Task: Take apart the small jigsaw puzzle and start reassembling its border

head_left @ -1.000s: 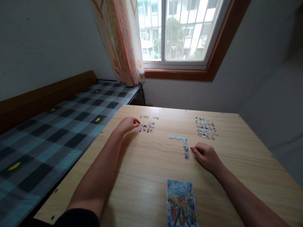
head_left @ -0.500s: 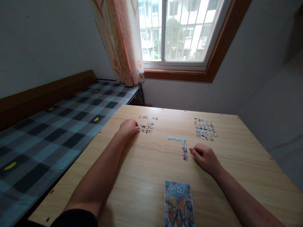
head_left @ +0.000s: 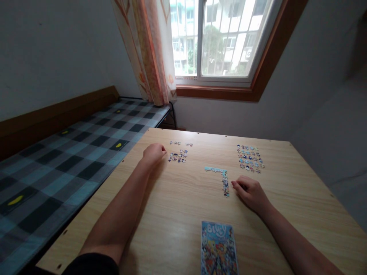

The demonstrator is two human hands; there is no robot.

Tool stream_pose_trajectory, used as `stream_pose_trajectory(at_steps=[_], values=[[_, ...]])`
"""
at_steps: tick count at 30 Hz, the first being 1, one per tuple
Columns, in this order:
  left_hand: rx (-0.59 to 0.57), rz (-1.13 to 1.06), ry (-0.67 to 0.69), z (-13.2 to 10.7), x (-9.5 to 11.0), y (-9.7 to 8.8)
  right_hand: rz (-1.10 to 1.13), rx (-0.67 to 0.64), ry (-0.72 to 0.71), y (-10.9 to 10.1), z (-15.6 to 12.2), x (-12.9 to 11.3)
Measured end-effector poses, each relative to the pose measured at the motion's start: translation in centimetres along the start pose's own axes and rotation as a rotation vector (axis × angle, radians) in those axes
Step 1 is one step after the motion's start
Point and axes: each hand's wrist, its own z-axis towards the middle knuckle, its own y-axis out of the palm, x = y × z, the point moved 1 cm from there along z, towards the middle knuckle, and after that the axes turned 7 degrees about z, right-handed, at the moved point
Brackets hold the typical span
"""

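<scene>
My left hand (head_left: 154, 153) is closed just left of a group of loose jigsaw pieces (head_left: 178, 156), its fingertips pressed together. Whether a piece is between them is too small to make out. Resting on the table, my right hand (head_left: 249, 191) has its fingers curled and the thumb against them; what they may hold is hidden. Just left of it lies a joined corner strip of jigsaw puzzle (head_left: 225, 182), with a light blue top arm and a multicoloured side arm. A larger block of loose jigsaw pieces (head_left: 250, 158) lies beyond my right hand.
The wooden table (head_left: 177, 206) carries a colourful picture sheet or box (head_left: 219, 248) marked "Bluey" at the near edge. Two short rows of pieces (head_left: 175, 143) lie towards the far left. A bed with a checked cover (head_left: 86, 145) stands left; a window and curtain (head_left: 155, 57) are ahead.
My left hand has drawn slightly left, away from the loose pieces it was touching. My right hand stays beside the joined strip. The whole view has shifted a little.
</scene>
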Motion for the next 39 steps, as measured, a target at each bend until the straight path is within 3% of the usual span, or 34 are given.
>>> stream_pose_trajectory(at_steps=[4, 7, 10, 20, 31, 39], values=[[0.170, -0.363, 0.120, 0.5, -0.5, 2.0, 0.004, -0.004, 0.010, 0.0, 0.0, 0.1], [0.293, -0.608, 0.076, 0.6, -1.1, 3.7, 0.005, -0.008, 0.020, 0.0, -0.1, 0.1], [0.304, -0.745, 0.055, 0.8, -1.5, 4.7, 0.001, -0.013, 0.022, 0.1, -0.1, 0.1], [0.338, -0.718, -0.028, 1.4, -2.2, 5.3, -0.013, -0.011, 0.027, 0.3, -0.2, 0.5], [0.292, -0.610, -0.161, 2.5, -2.6, 6.2, -0.011, -0.024, 0.033, 0.4, -0.2, 0.3], [0.198, -0.372, -0.164, 5.3, -1.8, 5.0, 0.007, -0.007, 0.035, 0.3, 0.0, 0.3]])
